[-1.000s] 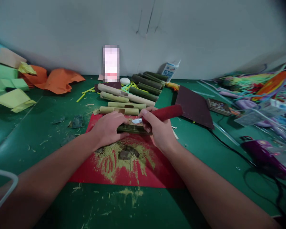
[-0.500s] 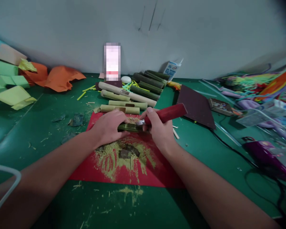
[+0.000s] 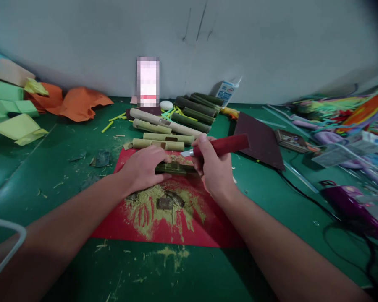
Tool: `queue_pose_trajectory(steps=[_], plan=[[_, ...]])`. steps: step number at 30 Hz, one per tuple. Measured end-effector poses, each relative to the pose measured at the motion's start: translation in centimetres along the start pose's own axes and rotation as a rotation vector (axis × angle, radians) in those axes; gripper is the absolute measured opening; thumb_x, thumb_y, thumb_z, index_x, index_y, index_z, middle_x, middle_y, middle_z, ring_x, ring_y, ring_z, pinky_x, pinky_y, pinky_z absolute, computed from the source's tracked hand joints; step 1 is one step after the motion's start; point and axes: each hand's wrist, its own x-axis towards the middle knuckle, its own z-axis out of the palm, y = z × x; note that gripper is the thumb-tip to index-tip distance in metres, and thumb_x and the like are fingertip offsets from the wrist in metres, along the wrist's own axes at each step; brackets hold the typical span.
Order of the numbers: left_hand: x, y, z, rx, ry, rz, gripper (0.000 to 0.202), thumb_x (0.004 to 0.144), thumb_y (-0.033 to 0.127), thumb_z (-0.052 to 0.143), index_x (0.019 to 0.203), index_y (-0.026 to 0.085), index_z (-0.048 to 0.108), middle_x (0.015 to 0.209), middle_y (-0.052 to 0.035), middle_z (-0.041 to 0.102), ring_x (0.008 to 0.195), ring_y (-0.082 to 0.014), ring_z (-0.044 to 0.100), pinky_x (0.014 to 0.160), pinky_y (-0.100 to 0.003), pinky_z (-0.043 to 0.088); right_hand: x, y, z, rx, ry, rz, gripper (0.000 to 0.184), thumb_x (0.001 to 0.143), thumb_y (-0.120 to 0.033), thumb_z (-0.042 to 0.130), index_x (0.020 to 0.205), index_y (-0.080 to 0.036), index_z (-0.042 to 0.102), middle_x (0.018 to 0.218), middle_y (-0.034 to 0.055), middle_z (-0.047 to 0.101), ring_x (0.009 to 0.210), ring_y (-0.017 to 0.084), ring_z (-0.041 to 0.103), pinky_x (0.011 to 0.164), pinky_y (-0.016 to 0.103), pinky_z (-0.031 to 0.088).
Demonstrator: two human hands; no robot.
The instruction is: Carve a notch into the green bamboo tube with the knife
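My left hand is wrapped over the left end of a dark green bamboo tube, pressing it down on a red sheet. In my right hand is a carving knife with a thick red handle. Its short metal blade points left, just above and behind the tube, apart from it. Fingers of my right hand sit close to the tube's right end; whether they touch it I cannot tell. Pale shavings and dark bark pieces lie on the sheet in front of the tube.
Behind the sheet lie several peeled bamboo tubes with cut notches and several green ones. A phone leans on the wall. Orange paper is at left. A dark board, a purple tool and its cable lie at right.
My right hand has lifted slightly and shifted right, bringing the knife blade up off the bamboo tube. My left hand and the tube have hardly moved.
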Motion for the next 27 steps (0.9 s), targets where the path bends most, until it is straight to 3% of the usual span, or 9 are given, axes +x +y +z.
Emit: queue_pose_trajectory(steps=[7, 15, 22, 27], plan=[[-0.07, 0.16, 0.03, 0.006, 0.003, -0.009, 0.027, 0.083, 0.034, 0.076, 0.103, 0.019, 0.066, 0.105, -0.0068, 0.071, 0.101, -0.0274, 0.063, 0.087, -0.04, 0.05, 0.06, -0.43, -0.25, 0.044, -0.053, 0.022, 0.025, 0.076, -0.038, 0.084, 0.081, -0.021, 0.067, 0.053, -0.0077, 0.049, 0.045, 0.008, 0.04, 0.044, 0.024, 0.031], [-0.1, 0.22, -0.12, -0.016, -0.004, -0.002, 0.03, 0.085, 0.035, 0.077, 0.108, 0.018, 0.067, 0.11, -0.0076, 0.072, 0.103, -0.0273, 0.064, 0.088, -0.041, 0.05, 0.25, -0.13, -0.72, -0.151, -0.027, -0.057, 0.029, 0.082, -0.049, 0.074, 0.081, -0.02, 0.068, 0.074, -0.0002, 0.064, 0.054, 0.009, 0.047, 0.05, 0.027, 0.039], [-0.11, 0.16, -0.1, -0.001, 0.006, -0.006, 0.027, 0.083, 0.036, 0.078, 0.101, 0.019, 0.066, 0.102, -0.0068, 0.072, 0.099, -0.027, 0.063, 0.083, -0.039, 0.049, -0.32, -0.46, -0.3, -0.289, -0.076, -0.036, 0.038, 0.084, -0.058, 0.07, 0.081, -0.02, 0.068, 0.062, 0.0009, 0.064, 0.055, 0.013, 0.055, 0.053, 0.029, 0.043], [-0.09, 0.32, -0.21, -0.011, 0.01, -0.003, 0.026, 0.083, 0.034, 0.078, 0.101, 0.019, 0.068, 0.104, -0.0065, 0.072, 0.099, -0.027, 0.063, 0.084, -0.039, 0.05, -0.04, -0.33, -0.55, -0.279, -0.163, -0.014, 0.029, 0.081, -0.048, 0.076, 0.086, -0.02, 0.07, 0.069, 0.0006, 0.068, 0.058, 0.013, 0.058, 0.055, 0.028, 0.045]])
